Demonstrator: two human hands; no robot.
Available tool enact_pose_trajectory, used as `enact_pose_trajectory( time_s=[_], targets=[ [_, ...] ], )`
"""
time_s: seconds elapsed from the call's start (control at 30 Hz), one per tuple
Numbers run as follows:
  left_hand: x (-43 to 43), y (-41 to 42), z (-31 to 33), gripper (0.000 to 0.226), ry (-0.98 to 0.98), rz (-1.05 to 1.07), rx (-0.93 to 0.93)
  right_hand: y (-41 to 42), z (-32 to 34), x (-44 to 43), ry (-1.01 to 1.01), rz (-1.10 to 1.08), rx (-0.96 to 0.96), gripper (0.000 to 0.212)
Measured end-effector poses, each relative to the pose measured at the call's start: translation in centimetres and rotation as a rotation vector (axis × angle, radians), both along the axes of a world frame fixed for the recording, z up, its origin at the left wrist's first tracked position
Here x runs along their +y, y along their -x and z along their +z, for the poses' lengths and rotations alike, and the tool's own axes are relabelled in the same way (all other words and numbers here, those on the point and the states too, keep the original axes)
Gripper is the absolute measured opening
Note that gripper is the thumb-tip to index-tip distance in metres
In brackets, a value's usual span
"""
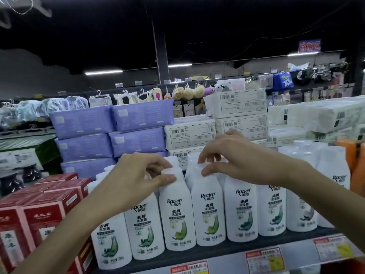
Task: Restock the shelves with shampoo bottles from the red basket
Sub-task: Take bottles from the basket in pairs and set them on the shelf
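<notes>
We see a row of white plastic shampoo bottles (242, 212) standing upright, shoulder to shoulder, on a dark flat shelf (217, 252) from seven o'clock across to three o'clock of the view. Each is a smooth, rounded cylinder with a narrower domed cap, dark "Raclen" lettering and a green leaf-like swirl low on the label. The swirl is yellow-green on the two middle ones and darker on their neighbours.

The left hand (138, 175) pinches the cap of the yellow-green bottle (178, 216) at six o'clock between thumb and curled fingers. The right hand (237, 163) curls round the cap of the next bottle (206, 212), just to its three o'clock side, thumb in front and fingers on top. More white caps show behind the front row, though the hands cover most of them.

At eight o'clock stand glossy red cardboard boxes (39, 214), cut off by the frame edge. Soft lilac plastic-wrapped packs (85, 121) are stacked at ten o'clock, and white wrapped packs with barcodes (243, 107) at one o'clock. Paper price tags (264, 260) on the shelf's front edge are too blurred for us to read. An orange object (353, 159) at three o'clock is cut off.
</notes>
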State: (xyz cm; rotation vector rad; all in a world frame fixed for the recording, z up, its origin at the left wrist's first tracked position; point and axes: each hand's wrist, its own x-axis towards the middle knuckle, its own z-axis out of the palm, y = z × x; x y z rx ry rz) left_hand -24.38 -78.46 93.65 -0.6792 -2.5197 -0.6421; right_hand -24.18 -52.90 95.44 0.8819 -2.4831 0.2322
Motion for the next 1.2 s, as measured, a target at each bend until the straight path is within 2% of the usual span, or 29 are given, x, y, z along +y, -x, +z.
enact_pose_trajectory(
  time_s=[0.2,0.77,0.93,1.07,1.2],
  targets=[
    [0.0,-0.1,-0.1,0.027,-0.024,-0.001,-0.014,-0.1,-0.1,0.3,0.016,-0.007,-0.002,0.031],
    [-0.2,-0.1,0.0,0.031,0.02,0.005,-0.007,-0.1,-0.8,0.4,0.074,-0.005,-0.008,0.032],
    [-0.4,-0.2,0.8,0.035,0.007,-0.024,-0.029,0.0,-0.3,0.5,0.056,-0.018,-0.012,0.039],
    [-0.4,0.9,2.8,0.014,-0.026,-0.028,0.065,1.1,1.3,0.5,0.124,-0.009,0.047,0.021],
    [-0.6,2.8,4.0,0.011,0.09,0.023,0.059,2.7,2.6,0.0,0.088,-0.044,-0.039,0.015]
  ],
)
